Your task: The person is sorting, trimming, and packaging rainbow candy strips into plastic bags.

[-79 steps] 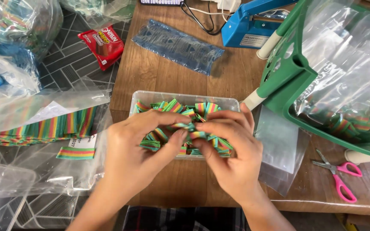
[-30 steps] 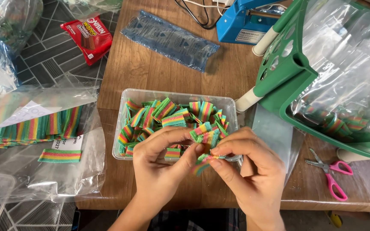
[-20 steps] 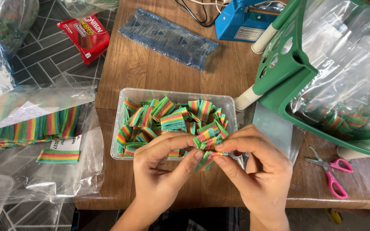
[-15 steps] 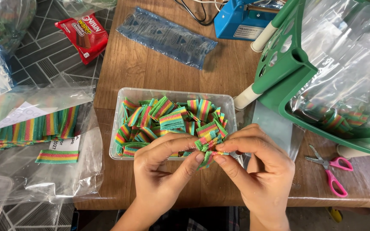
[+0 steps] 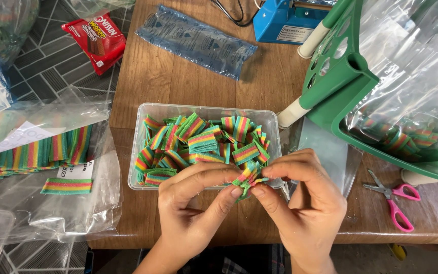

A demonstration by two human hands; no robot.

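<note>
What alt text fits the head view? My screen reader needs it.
Both hands, left hand and right hand, pinch a small bunch of rainbow candy strips over a clear tub of the same candy on a wooden table.

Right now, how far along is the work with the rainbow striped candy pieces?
Done: cut pieces fill the clear plastic tub. In hand: the left hand and right hand pinch a small bunch of rainbow striped candy pieces. Left: uncut strips in the clear bag.

bare wood open behind clear tub (image 5: 143, 152) up to blue packet (image 5: 196, 40) | right blocked: green rack (image 5: 340, 96), pink scissors (image 5: 394, 200) | left: plastic bags (image 5: 51, 203) crowd table edge
</note>
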